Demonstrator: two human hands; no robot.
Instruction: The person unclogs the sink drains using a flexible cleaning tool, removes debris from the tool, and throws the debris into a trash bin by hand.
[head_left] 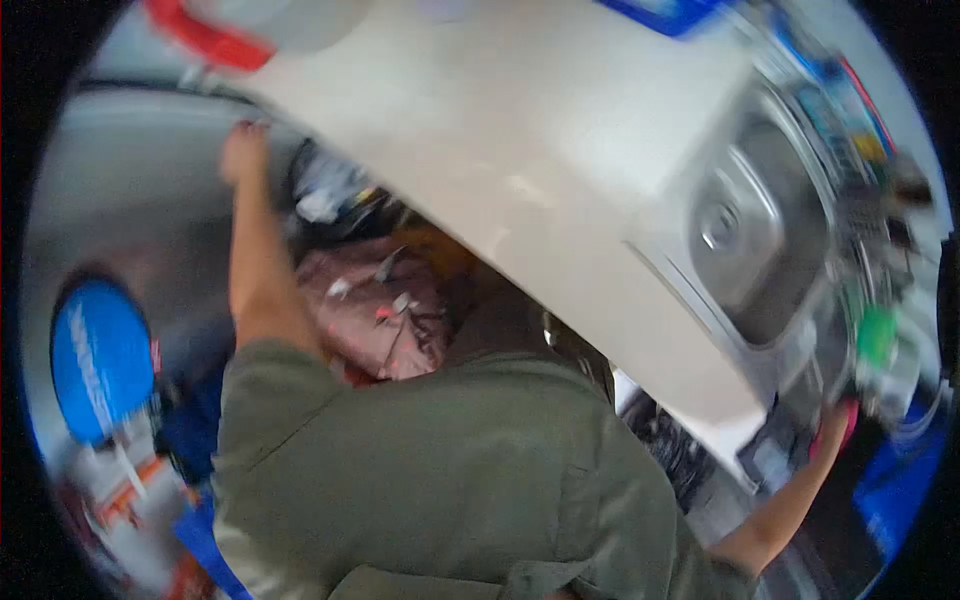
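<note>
My left hand (245,152) is stretched far out on the left, at the upper edge of a silver-grey panel (160,190) that bears a round blue sticker (102,360). Its fingers are smeared, so whether they grip the edge is unclear. Out on the right, my right hand (832,425) is beside the counter's corner. Something pink (850,422) shows against it; blur hides its kind and whether I hold it. A bottle-like thing with a green part (878,338) stands just beyond that hand.
A pale countertop (480,150) runs diagonally before me, with a steel sink (735,235) set in it. Below its edge are a pinkish bag or cloth (375,300) and dark plastic bags (335,195). A red curved object (215,40) and a blue one (665,12) are at the top.
</note>
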